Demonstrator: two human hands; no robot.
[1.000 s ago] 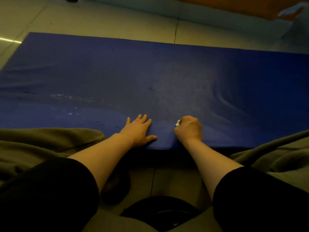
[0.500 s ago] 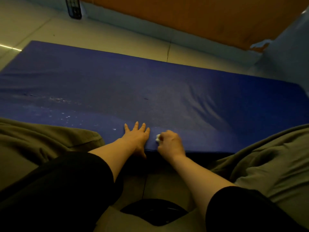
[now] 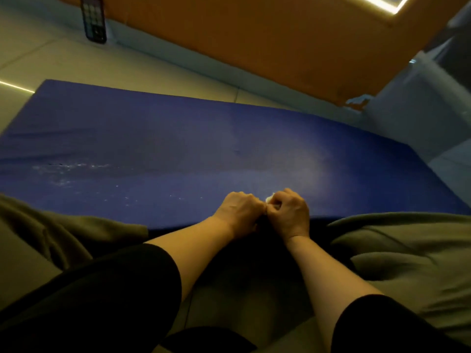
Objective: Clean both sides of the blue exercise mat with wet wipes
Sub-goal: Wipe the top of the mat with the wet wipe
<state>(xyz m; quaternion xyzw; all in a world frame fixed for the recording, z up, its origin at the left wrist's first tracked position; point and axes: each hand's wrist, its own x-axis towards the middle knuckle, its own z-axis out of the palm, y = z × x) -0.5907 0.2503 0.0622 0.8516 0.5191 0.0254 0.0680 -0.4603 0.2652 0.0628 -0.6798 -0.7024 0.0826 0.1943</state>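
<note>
Hands: left hand (image 3: 240, 207) and right hand (image 3: 290, 208), both clenched on the wipe (image 3: 269, 199).
Mat (image 3: 178, 149): long axis left-right, mostly left, nearer the left hand.

— How many mats do we count?

— One blue exercise mat (image 3: 178, 149), spread on the floor just beyond our fingers.

— And hands?

— Two: our left hand (image 3: 239, 210) and our right hand (image 3: 290, 212), knuckles nearly touching at the mat's near edge, each with fingers curled.

— Wipes?

— We make out one small white wet wipe (image 3: 269, 199), pinched where the fingers of both hands meet; most of it is hidden.

— Sleeves?

— Two black sleeves, one on each forearm, well behind the fingers.

— Anything else to count?

— One dark remote control (image 3: 93, 20), far beyond the fingers and to their left, leaning at the foot of one orange wall panel (image 3: 280, 34).
</note>
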